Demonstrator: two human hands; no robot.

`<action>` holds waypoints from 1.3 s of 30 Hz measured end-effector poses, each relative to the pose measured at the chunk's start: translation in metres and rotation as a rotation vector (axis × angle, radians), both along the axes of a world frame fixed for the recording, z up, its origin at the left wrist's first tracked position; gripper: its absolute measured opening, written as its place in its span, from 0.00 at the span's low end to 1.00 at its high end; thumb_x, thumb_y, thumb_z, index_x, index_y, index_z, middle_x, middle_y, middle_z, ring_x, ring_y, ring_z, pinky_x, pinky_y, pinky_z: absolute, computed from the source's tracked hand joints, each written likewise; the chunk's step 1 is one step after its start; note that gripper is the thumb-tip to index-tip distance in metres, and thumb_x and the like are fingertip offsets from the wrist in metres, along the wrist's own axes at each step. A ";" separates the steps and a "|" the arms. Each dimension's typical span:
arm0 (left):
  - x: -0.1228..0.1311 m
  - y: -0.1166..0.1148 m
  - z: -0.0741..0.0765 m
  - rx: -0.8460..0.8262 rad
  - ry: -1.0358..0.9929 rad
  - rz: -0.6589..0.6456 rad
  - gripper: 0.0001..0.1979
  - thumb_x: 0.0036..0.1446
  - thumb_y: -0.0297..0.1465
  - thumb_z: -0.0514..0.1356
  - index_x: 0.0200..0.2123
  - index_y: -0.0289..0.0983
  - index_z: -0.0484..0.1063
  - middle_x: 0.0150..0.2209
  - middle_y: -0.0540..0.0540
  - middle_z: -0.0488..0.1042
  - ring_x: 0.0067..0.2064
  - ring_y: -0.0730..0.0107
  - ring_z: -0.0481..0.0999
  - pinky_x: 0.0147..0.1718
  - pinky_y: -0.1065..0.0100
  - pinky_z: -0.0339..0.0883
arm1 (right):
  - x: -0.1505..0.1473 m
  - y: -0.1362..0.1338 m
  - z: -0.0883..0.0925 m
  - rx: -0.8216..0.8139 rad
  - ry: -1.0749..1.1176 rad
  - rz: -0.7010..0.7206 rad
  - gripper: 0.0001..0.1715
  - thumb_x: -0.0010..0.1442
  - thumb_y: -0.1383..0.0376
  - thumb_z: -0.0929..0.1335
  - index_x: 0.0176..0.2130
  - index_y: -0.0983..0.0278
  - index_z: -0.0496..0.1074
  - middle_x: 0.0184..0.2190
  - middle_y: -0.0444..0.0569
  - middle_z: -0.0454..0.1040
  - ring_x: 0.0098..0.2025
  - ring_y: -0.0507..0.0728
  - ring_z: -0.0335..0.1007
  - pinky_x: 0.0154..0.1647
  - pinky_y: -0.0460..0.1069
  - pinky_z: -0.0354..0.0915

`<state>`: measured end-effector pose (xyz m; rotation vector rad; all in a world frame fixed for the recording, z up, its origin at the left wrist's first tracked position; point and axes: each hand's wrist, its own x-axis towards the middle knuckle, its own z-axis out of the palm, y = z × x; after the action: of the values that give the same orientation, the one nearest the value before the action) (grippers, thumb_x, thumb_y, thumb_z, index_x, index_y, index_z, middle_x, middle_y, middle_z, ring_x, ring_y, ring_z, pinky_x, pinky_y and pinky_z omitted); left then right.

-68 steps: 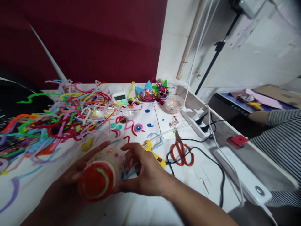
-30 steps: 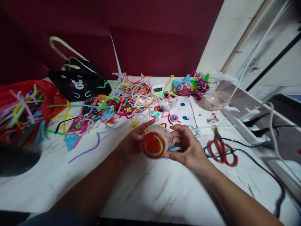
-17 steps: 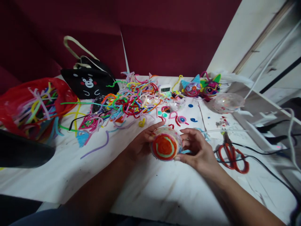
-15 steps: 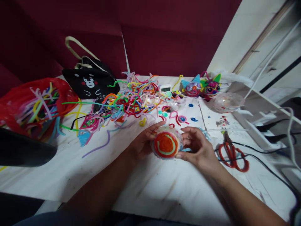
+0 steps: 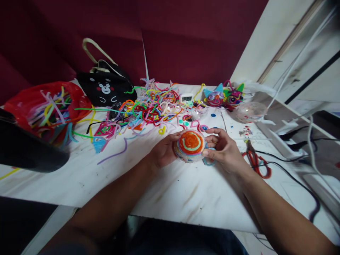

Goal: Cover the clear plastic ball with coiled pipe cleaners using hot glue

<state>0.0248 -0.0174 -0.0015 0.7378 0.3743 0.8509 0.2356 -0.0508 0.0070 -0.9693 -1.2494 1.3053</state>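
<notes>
Both hands hold a clear round plastic ball [image 5: 191,143] over the front part of the table. Its top carries an orange coil ringed with pale green and orange, which looks like pipe cleaner; the see-through side shows below. My left hand [image 5: 167,148] cups the ball from the left, its thumb and fingers closed round the edge. On the other side my right hand [image 5: 224,150] grips with the thumb at the near rim and the fingers behind. Beneath the right hand a light blue loop [image 5: 209,161] shows partly. Beyond the ball lie small coiled discs [image 5: 203,128].
A tangled heap of pipe cleaners [image 5: 156,106] fills the table's back middle. Left are a red bag [image 5: 16,102] of more strips and a black bag [image 5: 103,86]. Right are red-handled scissors [image 5: 256,161], black cables, a clear bowl [image 5: 251,112] and two decorated cat-eared balls [image 5: 215,96].
The ball has tilted in both hands, so more of its clear near side shows. The hands appear slightly higher in the picture, and the camera view has shifted a little.
</notes>
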 end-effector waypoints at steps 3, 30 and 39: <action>0.000 -0.001 0.001 -0.009 0.028 0.004 0.20 0.52 0.30 0.57 0.49 0.31 0.74 0.45 0.38 0.80 0.50 0.51 0.77 0.46 0.56 0.70 | 0.003 0.001 -0.001 0.026 0.012 0.013 0.42 0.34 0.64 0.83 0.47 0.57 0.67 0.36 0.43 0.71 0.33 0.52 0.68 0.25 0.45 0.68; -0.004 -0.001 0.008 0.159 0.078 0.053 0.25 0.51 0.27 0.60 0.54 0.31 0.69 0.47 0.37 0.79 0.47 0.55 0.79 0.45 0.60 0.70 | 0.004 0.006 -0.006 0.239 -0.125 0.029 0.39 0.40 0.59 0.82 0.48 0.56 0.65 0.42 0.47 0.72 0.37 0.54 0.70 0.39 0.51 0.69; -0.006 0.000 0.005 0.162 0.073 0.034 0.26 0.50 0.28 0.60 0.54 0.31 0.70 0.48 0.35 0.79 0.46 0.56 0.79 0.45 0.61 0.70 | 0.003 0.006 -0.004 0.235 -0.132 0.054 0.40 0.39 0.59 0.82 0.48 0.56 0.66 0.40 0.45 0.72 0.36 0.54 0.70 0.37 0.50 0.69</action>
<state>0.0191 -0.0170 0.0035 0.9162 0.3868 0.8956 0.2385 -0.0453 0.0034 -0.8686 -1.5031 1.1192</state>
